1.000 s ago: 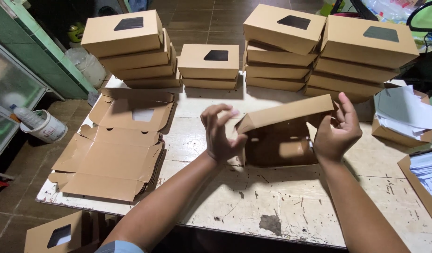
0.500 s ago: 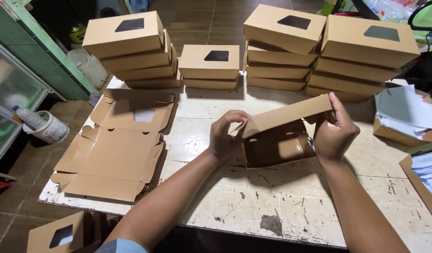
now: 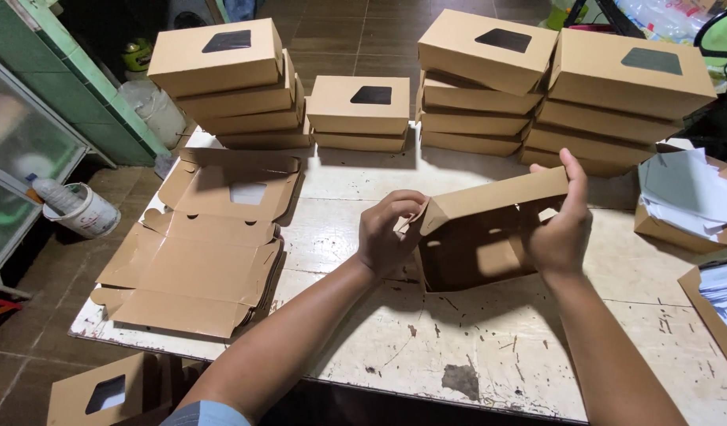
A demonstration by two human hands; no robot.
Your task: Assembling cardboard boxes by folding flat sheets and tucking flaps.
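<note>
A half-folded brown cardboard box stands on its side on the worn white table, its open inside facing me. My left hand pinches the flap at the box's left corner. My right hand grips the right wall, thumb up along the top edge. To the left lies a pile of flat unfolded box blanks with a window cut-out.
Stacks of finished windowed boxes line the table's far side: left, middle, right and far right. A box of white paper sheets sits at the right edge. A paint bucket stands on the floor at left.
The box has been turned and raised so that its opening faces me. My left hand has shifted onto the left corner flap; my right hand has slid up the right wall.
</note>
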